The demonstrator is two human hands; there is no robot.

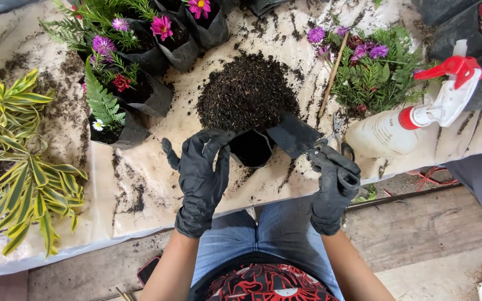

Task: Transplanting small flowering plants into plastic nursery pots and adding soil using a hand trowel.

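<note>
Gloved hands at a small black grow bag

The left hand pinches the bag rim between its fingers; the right hand wraps its fingers shut around a trowel, blade just beyond them over the bag, below the soil heap.

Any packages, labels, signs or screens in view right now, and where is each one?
No signs or readable labels; these containers and one possible device show:
Spray bottle: lying at right, white body, red trigger and collar.
Small grow bag: between left hand and right hand, black, open.
Planted grow bags: top left, black, holding flowers.
Dark flat device: bottom, floor, possibly a phone.
</note>
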